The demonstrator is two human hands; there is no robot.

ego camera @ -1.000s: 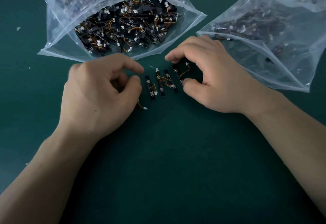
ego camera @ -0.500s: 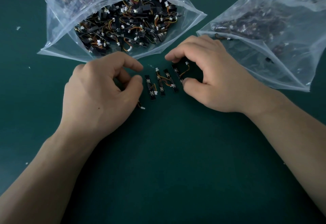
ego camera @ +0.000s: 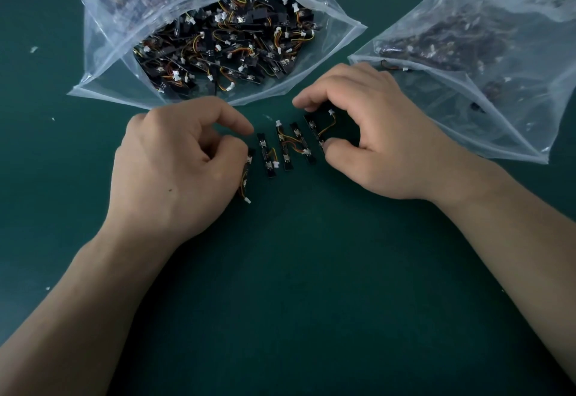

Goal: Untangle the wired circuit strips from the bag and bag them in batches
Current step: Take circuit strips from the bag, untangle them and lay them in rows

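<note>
An open clear bag [ego camera: 103,62] at the top left holds a tangled heap of black circuit strips [ego camera: 224,50] with orange-yellow wires and white plugs. On the green mat, three strips [ego camera: 285,149] lie side by side between my hands. My left hand [ego camera: 177,168] has curled fingers round another strip [ego camera: 246,174] whose white plug sticks out below the thumb. My right hand [ego camera: 374,140] pinches the rightmost strip [ego camera: 314,131] lengthwise between forefinger and thumb.
A second clear bag [ego camera: 486,62] with darker strips inside lies at the top right, its mouth edge close to my right hand. Small white scraps [ego camera: 33,50] dot the mat at the left. Both forearms reach in from the bottom corners.
My left hand has shifted slightly right, bringing its strip closer to the row. The right hand has hardly moved.
</note>
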